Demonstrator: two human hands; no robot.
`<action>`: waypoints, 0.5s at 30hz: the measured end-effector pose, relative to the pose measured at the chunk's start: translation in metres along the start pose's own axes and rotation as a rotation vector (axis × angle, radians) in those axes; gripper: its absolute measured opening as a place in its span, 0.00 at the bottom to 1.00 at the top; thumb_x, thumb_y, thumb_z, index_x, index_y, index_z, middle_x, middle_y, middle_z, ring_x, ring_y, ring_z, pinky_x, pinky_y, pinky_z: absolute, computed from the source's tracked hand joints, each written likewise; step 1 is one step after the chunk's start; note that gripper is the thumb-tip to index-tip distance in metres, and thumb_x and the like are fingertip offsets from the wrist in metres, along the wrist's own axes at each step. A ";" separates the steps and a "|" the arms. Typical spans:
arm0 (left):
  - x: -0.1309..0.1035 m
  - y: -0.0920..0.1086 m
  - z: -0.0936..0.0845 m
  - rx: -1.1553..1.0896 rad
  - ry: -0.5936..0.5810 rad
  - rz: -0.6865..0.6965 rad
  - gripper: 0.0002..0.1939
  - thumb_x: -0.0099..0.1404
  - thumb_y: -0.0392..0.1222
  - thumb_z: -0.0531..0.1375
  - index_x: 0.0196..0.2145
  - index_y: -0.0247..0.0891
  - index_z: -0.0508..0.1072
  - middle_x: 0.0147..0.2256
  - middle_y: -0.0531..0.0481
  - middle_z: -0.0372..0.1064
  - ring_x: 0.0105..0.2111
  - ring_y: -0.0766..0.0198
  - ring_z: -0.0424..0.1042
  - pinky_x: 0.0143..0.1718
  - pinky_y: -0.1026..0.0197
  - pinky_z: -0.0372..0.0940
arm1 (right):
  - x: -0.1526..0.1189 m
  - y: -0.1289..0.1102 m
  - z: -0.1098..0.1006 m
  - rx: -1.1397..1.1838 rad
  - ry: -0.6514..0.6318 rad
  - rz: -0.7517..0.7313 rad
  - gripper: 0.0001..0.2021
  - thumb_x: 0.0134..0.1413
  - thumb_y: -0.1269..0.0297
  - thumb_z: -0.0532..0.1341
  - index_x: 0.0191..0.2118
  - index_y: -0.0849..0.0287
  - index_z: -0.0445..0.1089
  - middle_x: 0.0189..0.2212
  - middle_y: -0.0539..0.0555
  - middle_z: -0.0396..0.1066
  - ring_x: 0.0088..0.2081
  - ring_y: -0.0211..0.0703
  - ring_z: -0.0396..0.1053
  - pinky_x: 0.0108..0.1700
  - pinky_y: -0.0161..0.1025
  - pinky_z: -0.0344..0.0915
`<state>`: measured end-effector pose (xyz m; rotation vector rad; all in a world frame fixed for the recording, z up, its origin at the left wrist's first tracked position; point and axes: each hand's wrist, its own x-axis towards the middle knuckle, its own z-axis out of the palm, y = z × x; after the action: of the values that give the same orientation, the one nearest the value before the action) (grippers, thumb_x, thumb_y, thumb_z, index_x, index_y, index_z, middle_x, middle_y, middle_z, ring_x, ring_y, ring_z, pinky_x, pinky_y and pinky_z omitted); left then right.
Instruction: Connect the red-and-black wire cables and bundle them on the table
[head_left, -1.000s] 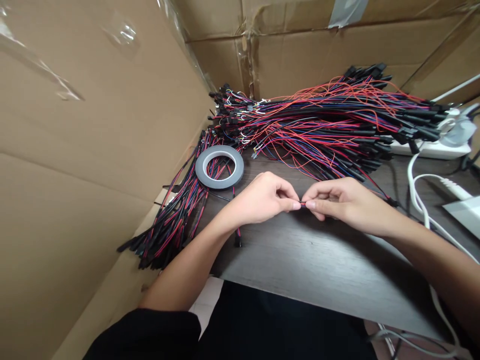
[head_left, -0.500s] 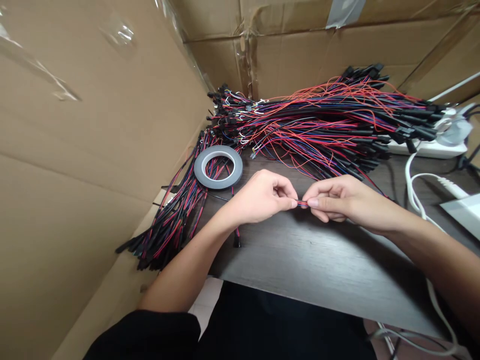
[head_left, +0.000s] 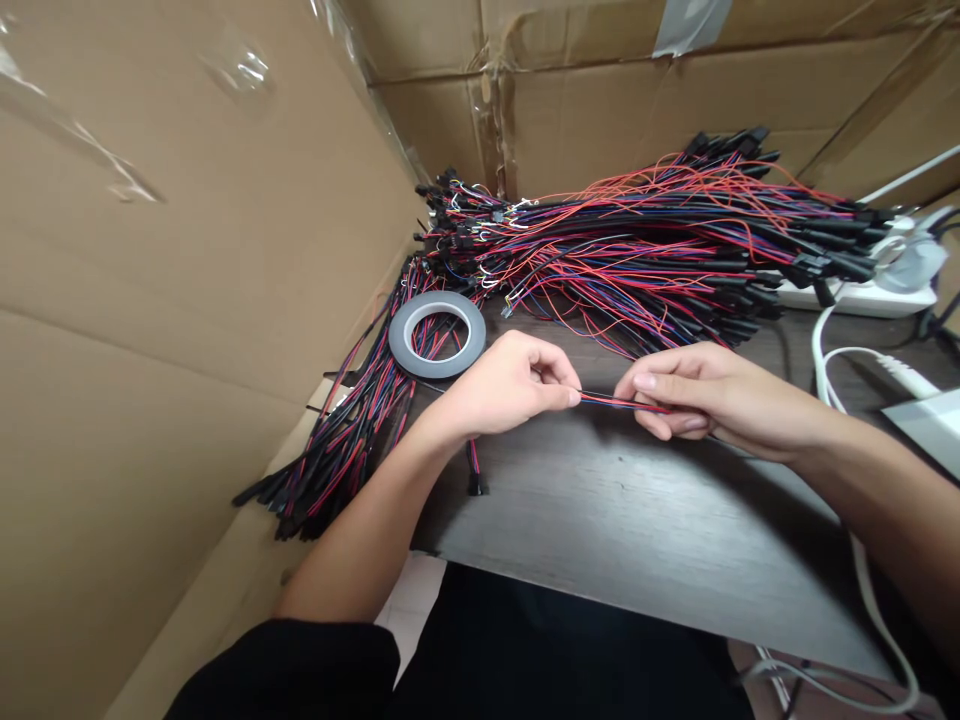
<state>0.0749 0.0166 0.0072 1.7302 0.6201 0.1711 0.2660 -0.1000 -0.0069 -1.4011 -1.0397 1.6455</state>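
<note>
A thin bundle of red, blue and black wires [head_left: 606, 400] runs between my two hands above the dark desk. My left hand [head_left: 517, 385] is closed, pinching the bundle between thumb and index finger. Curled loosely round the same bundle is my right hand [head_left: 694, 395], its thumb along the index finger and the wires passing over the lower fingers. Below my left wrist, red and dark wires end in a black connector [head_left: 477, 485] on the desk. A roll of grey tape [head_left: 402, 352] lies just left of my left hand, on top of other wires.
A large pile of wire harnesses [head_left: 637, 240] spans the back of the desk [head_left: 600, 530]. Another heap [head_left: 337, 460] lies at the left edge. Cardboard walls [head_left: 187, 250] stand left and behind. A white power strip [head_left: 862, 298] and white cable [head_left: 819, 365] are at right.
My hands have moved apart, the left slightly left and the right slightly right. A longer stretch of the wires shows between them, and the black connector shifted slightly.
</note>
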 end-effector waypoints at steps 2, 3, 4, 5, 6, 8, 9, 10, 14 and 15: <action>0.000 0.000 -0.001 -0.005 -0.012 0.000 0.01 0.53 0.32 0.64 0.25 0.31 0.74 0.22 0.54 0.68 0.22 0.73 0.63 0.25 0.68 0.57 | -0.001 -0.001 0.000 -0.035 -0.018 -0.010 0.16 0.50 0.52 0.67 0.33 0.63 0.71 0.17 0.49 0.67 0.16 0.28 0.48 0.18 0.32 0.40; 0.000 0.001 -0.001 -0.007 -0.015 -0.001 0.01 0.53 0.32 0.64 0.25 0.31 0.74 0.22 0.54 0.68 0.22 0.73 0.63 0.25 0.68 0.57 | -0.001 -0.001 0.000 -0.052 -0.024 -0.011 0.16 0.49 0.53 0.68 0.33 0.63 0.71 0.17 0.50 0.67 0.16 0.28 0.49 0.18 0.32 0.40; 0.000 0.001 -0.001 -0.007 -0.017 -0.004 0.01 0.53 0.32 0.63 0.25 0.31 0.74 0.22 0.55 0.68 0.22 0.73 0.63 0.25 0.68 0.57 | -0.002 -0.002 -0.001 -0.065 -0.026 -0.010 0.15 0.48 0.55 0.68 0.33 0.63 0.71 0.17 0.50 0.68 0.16 0.29 0.50 0.18 0.32 0.41; -0.001 0.001 -0.001 -0.007 -0.017 -0.005 0.01 0.53 0.32 0.63 0.25 0.32 0.74 0.21 0.55 0.67 0.22 0.73 0.63 0.25 0.68 0.57 | -0.002 -0.002 -0.001 -0.074 -0.026 -0.007 0.15 0.47 0.55 0.69 0.34 0.63 0.71 0.17 0.50 0.68 0.16 0.29 0.51 0.18 0.32 0.42; -0.001 0.002 -0.001 -0.007 -0.016 -0.007 0.01 0.53 0.32 0.63 0.25 0.32 0.74 0.21 0.55 0.67 0.22 0.73 0.62 0.25 0.68 0.57 | -0.003 -0.003 -0.001 -0.080 -0.024 -0.005 0.15 0.46 0.56 0.69 0.33 0.63 0.71 0.17 0.50 0.68 0.16 0.29 0.51 0.18 0.32 0.42; -0.001 0.002 0.000 -0.010 -0.013 -0.008 0.01 0.53 0.31 0.63 0.25 0.32 0.74 0.21 0.56 0.67 0.22 0.73 0.62 0.25 0.68 0.56 | -0.003 -0.004 -0.001 -0.093 -0.014 -0.002 0.14 0.45 0.57 0.68 0.33 0.62 0.70 0.17 0.50 0.68 0.16 0.29 0.51 0.17 0.32 0.42; -0.001 0.002 0.000 -0.014 -0.013 -0.007 0.01 0.53 0.31 0.63 0.25 0.32 0.74 0.21 0.56 0.66 0.21 0.73 0.61 0.25 0.68 0.56 | -0.002 -0.004 -0.001 -0.101 -0.008 -0.001 0.14 0.45 0.57 0.68 0.32 0.62 0.70 0.17 0.50 0.68 0.16 0.29 0.51 0.18 0.32 0.42; 0.000 0.002 0.001 -0.018 -0.013 -0.004 0.01 0.53 0.31 0.62 0.25 0.32 0.74 0.21 0.56 0.66 0.21 0.73 0.61 0.25 0.68 0.56 | -0.002 -0.004 0.000 -0.111 -0.001 -0.001 0.13 0.45 0.58 0.68 0.32 0.62 0.70 0.17 0.50 0.69 0.16 0.29 0.51 0.18 0.32 0.43; 0.001 0.001 0.002 -0.005 -0.026 0.000 0.01 0.54 0.32 0.63 0.26 0.31 0.74 0.20 0.57 0.64 0.21 0.74 0.59 0.23 0.69 0.53 | -0.001 -0.003 0.001 -0.150 -0.006 -0.004 0.11 0.47 0.58 0.67 0.30 0.61 0.69 0.17 0.50 0.69 0.16 0.30 0.52 0.18 0.33 0.44; 0.001 0.001 0.003 0.005 -0.030 0.003 0.02 0.54 0.34 0.63 0.27 0.31 0.74 0.20 0.57 0.63 0.20 0.74 0.58 0.22 0.69 0.52 | -0.001 -0.003 0.002 -0.159 -0.009 -0.008 0.11 0.47 0.58 0.66 0.30 0.61 0.69 0.17 0.50 0.69 0.16 0.30 0.53 0.18 0.33 0.44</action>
<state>0.0770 0.0146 0.0072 1.7352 0.5963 0.1454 0.2643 -0.0998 -0.0033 -1.4907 -1.2024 1.5938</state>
